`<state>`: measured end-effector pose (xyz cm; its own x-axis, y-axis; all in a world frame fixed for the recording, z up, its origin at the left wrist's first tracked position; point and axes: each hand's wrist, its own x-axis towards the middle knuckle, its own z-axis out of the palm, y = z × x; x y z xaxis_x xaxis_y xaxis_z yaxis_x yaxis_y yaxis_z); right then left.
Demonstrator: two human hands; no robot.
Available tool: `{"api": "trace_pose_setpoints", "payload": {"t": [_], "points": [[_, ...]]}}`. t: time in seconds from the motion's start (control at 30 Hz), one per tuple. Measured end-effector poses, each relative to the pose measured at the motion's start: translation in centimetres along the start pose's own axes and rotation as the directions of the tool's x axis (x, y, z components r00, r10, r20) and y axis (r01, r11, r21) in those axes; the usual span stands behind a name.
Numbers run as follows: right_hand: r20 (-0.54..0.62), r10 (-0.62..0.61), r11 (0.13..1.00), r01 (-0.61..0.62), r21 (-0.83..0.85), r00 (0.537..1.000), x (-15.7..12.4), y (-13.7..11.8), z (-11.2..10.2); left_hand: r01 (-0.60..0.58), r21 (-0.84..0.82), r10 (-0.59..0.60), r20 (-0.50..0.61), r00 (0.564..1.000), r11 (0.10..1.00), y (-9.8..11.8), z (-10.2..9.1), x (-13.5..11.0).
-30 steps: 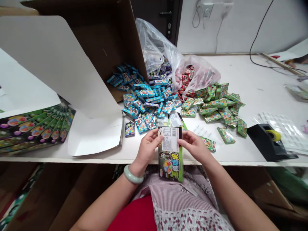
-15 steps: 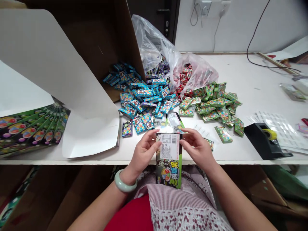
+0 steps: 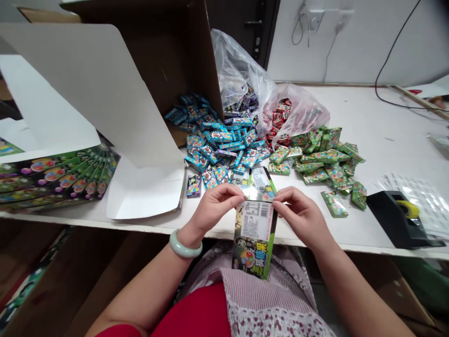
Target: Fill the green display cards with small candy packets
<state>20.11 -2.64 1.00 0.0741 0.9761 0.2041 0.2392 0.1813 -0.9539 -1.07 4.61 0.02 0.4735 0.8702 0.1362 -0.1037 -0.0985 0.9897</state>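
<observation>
I hold a dark green printed carton (image 3: 254,238) upright over my lap, its white label side toward me. My left hand (image 3: 214,208), with a pale green bangle on the wrist, pinches the carton's top left corner. My right hand (image 3: 300,214) pinches its top right corner. Just beyond my fingers, flat printed cartons (image 3: 261,180) lie on the white table (image 3: 379,135).
Piles of small candy boxes lie on the table: blue ones (image 3: 217,140) spilling from a tipped brown cardboard box (image 3: 168,61), green ones (image 3: 322,154) to the right, red ones in a clear plastic bag (image 3: 287,112). A black tape dispenser (image 3: 396,217) stands right. Fanned flat cartons (image 3: 56,178) lie left.
Both hands have shifted to the carton's top corners, and the carton now tilts slightly. The view has moved a little.
</observation>
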Motion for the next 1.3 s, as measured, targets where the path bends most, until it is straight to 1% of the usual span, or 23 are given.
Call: {"api": "trace_pose_setpoints", "payload": {"t": [0.07,0.13,0.23,0.3,0.37,0.43,0.53,0.6,0.63,0.77,0.83,0.9,0.97,1.03,1.2,1.3], "points": [[0.015,0.061,0.995,-0.062,0.079,0.998,0.0,0.2,0.2,0.042,-0.081,-0.041,0.015,0.999,0.996,0.1,0.0,0.1],[0.048,0.071,0.996,-0.074,0.054,0.996,0.1,0.2,0.2,0.057,-0.075,-0.053,0.045,0.998,0.996,0.3,-0.2,0.0],[0.103,-0.014,0.996,0.023,-0.087,0.995,0.0,-0.4,-0.1,-0.018,0.013,0.017,0.064,0.998,1.000,0.6,-0.4,-0.3],[0.173,-0.068,0.983,0.095,-0.155,0.983,0.0,-1.0,-0.2,-0.081,-0.001,0.081,0.071,0.994,0.997,0.7,-0.4,-0.5],[0.213,-0.082,0.972,0.126,-0.199,0.974,0.2,-1.6,-0.2,-0.101,-0.046,0.104,0.061,0.993,0.994,0.9,-0.2,-0.6],[0.184,-0.054,0.969,0.096,-0.226,0.981,0.5,-2.1,0.1,-0.070,-0.075,0.072,0.022,0.997,0.995,1.0,0.2,-0.6],[0.136,0.048,0.980,-0.020,-0.199,0.990,1.3,-2.7,0.6,0.034,-0.108,-0.038,-0.035,0.999,0.994,1.3,0.8,-0.3],[0.153,0.084,0.986,-0.059,-0.159,0.985,1.8,-3.1,0.8,0.077,-0.140,-0.084,-0.046,0.995,0.987,1.3,0.9,-0.1],[0.174,0.086,0.987,-0.061,-0.148,0.981,2.0,-3.2,0.9,0.071,-0.155,-0.079,-0.044,0.996,0.985,1.2,0.9,0.0],[0.270,0.062,0.985,-0.016,-0.170,0.961,2.0,-3.6,0.9,-0.060,-0.176,0.058,-0.016,0.998,0.983,0.7,0.2,-0.4],[0.299,0.014,0.981,0.045,-0.190,0.954,1.6,-3.5,0.8,-0.111,-0.131,0.113,0.003,0.994,0.985,0.6,-0.4,-1.0],[0.314,-0.065,0.964,0.141,-0.225,0.947,0.9,-3.3,0.8,-0.131,-0.072,0.134,0.047,0.990,0.989,0.6,-1.0,-1.7],[0.304,-0.137,0.936,0.224,-0.271,0.943,0.2,-2.9,0.8,-0.133,-0.029,0.136,0.112,0.984,0.991,0.4,-1.3,-2.1],[0.263,-0.184,0.913,0.263,-0.312,0.947,-0.5,-2.3,0.9,-0.140,-0.008,0.140,0.155,0.978,0.990,0.0,-1.3,-2.3],[0.112,-0.218,0.907,0.243,-0.343,0.970,-1.6,-0.8,1.2,-0.174,0.072,0.163,0.132,0.978,0.982,-0.6,-0.3,-1.9],[0.058,-0.223,0.915,0.229,-0.331,0.973,-2.0,-0.4,1.1,-0.186,0.110,0.167,0.165,0.972,0.976,-0.3,0.1,-1.7]]}}
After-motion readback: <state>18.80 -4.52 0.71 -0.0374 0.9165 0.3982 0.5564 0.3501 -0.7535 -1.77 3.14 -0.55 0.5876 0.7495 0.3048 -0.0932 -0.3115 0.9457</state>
